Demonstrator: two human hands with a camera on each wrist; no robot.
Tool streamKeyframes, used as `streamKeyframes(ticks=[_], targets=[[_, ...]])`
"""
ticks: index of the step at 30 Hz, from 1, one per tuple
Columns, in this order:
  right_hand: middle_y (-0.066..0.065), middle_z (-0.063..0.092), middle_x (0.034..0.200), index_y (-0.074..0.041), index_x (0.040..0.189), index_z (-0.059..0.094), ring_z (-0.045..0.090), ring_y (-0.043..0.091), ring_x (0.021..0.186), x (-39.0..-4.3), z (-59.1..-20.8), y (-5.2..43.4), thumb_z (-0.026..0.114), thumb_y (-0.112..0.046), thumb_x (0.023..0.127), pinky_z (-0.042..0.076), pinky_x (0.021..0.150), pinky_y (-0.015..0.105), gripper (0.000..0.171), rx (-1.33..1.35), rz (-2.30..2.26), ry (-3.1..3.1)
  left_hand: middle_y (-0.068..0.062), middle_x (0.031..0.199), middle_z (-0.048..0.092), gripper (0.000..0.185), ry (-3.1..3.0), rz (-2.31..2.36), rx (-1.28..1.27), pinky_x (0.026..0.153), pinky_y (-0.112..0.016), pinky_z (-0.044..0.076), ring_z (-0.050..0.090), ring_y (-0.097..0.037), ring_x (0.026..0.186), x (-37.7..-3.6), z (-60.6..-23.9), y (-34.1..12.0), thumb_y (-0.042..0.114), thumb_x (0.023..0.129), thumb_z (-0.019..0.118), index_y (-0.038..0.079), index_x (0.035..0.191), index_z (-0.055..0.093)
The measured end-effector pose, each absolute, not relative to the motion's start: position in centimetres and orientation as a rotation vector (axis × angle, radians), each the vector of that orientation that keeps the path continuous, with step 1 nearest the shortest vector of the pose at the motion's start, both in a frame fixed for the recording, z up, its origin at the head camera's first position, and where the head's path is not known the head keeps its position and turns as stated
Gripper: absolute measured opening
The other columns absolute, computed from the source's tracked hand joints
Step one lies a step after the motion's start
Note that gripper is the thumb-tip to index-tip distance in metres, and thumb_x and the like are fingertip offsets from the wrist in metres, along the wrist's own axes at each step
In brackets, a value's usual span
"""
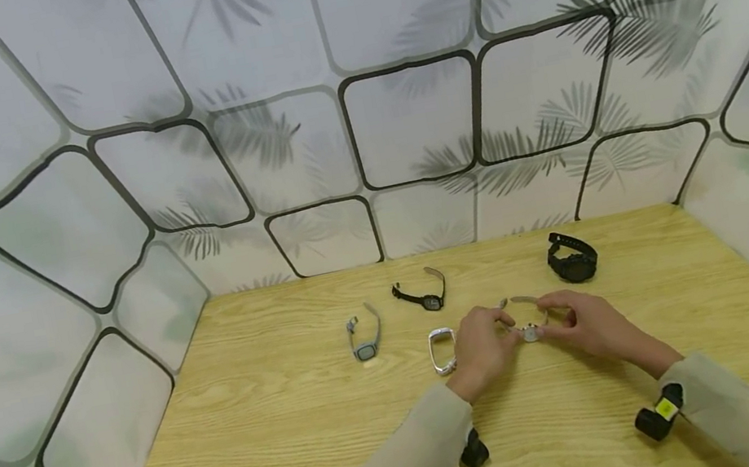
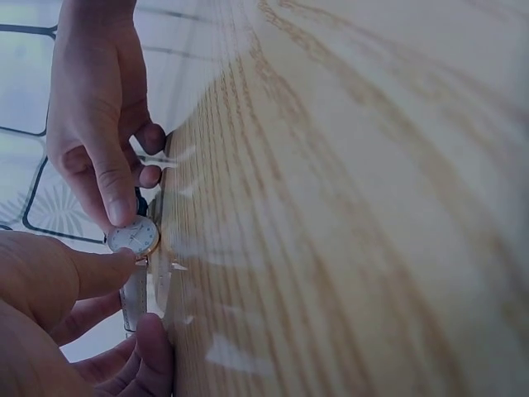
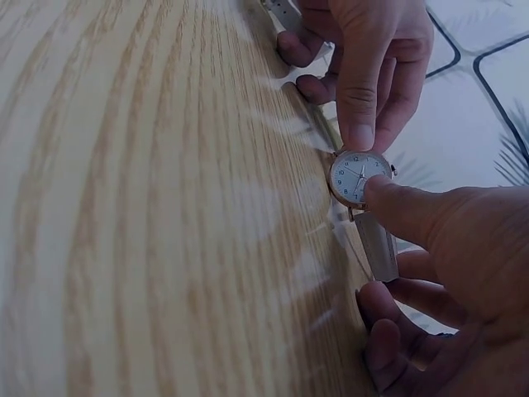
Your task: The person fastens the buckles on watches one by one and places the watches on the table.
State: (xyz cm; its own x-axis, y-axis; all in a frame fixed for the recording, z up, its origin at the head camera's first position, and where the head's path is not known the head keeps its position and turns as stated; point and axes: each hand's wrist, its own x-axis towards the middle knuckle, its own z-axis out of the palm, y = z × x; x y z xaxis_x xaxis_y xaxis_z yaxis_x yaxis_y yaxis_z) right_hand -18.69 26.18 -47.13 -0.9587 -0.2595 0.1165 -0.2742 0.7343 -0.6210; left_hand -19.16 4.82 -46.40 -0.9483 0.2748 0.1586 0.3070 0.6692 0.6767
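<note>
A small wristwatch (image 1: pixel 530 333) with a round white dial, a rose-gold rim and a pale strap stands on its edge on the table between both hands. My left hand (image 1: pixel 482 343) pinches it from the left, thumb at the case. From the right, my right hand (image 1: pixel 586 322) grips the case and strap, its thumb overlapping the dial (image 3: pixel 351 178) in the right wrist view. The strap's two ends are unfastened and curve away toward the back. Just left of my left hand is a silver watch (image 1: pixel 448 369), partly hidden by that hand.
Left of the hands lies a grey-blue watch (image 1: pixel 366 351), with a slim black watch (image 1: pixel 432 302) farther back. A bulky black watch (image 1: pixel 576 267) sits at the back right. The wood-grain table (image 1: pixel 253 444) meets a patterned curtain-like wall (image 1: pixel 416 123) behind and at the sides.
</note>
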Motion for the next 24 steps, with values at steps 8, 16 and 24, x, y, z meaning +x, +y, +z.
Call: streamKeyframes(ticks=[8, 16, 24], targets=[[0.021, 0.065, 0.129, 0.001, 0.136, 0.063, 0.049, 0.008, 0.062, -18.65, -47.16, 26.01, 0.079, -0.034, 0.093, 0.04, 0.054, 0.027, 0.058, 0.435, 1.021, -2.892, 0.004, 0.103, 0.072, 0.009, -2.808, -1.184, -0.525, 0.091, -0.029, 0.056, 0.066, -0.016, 0.108, -19.19, -46.44, 4.8, 0.017, 0.091, 0.081, 0.012, 0.098, 0.081], [0.019, 0.067, 0.123, 0.002, 0.137, 0.062, 0.054, 0.007, 0.065, -18.46, -46.98, 25.97, 0.079, -0.03, 0.093, 0.044, 0.056, 0.027, 0.057, 0.423, 1.042, -2.872, 0.001, 0.101, 0.07, 0.007, -2.74, -1.249, -0.585, 0.094, -0.028, 0.053, 0.064, -0.015, 0.105, -19.31, -46.45, 4.81, 0.013, 0.089, 0.082, 0.009, 0.095, 0.08], [0.024, 0.061, 0.137, 0.003, 0.138, 0.061, 0.061, 0.008, 0.074, -18.13, -46.83, 25.81, 0.079, -0.028, 0.093, 0.051, 0.061, 0.028, 0.057, 0.425, 1.003, -2.853, -0.008, 0.11, 0.067, 0.013, -2.658, -1.521, -0.577, 0.066, -0.014, 0.054, 0.07, -0.006, 0.078, -19.05, -46.53, 4.6, 0.007, 0.089, 0.082, 0.002, 0.099, 0.077]])
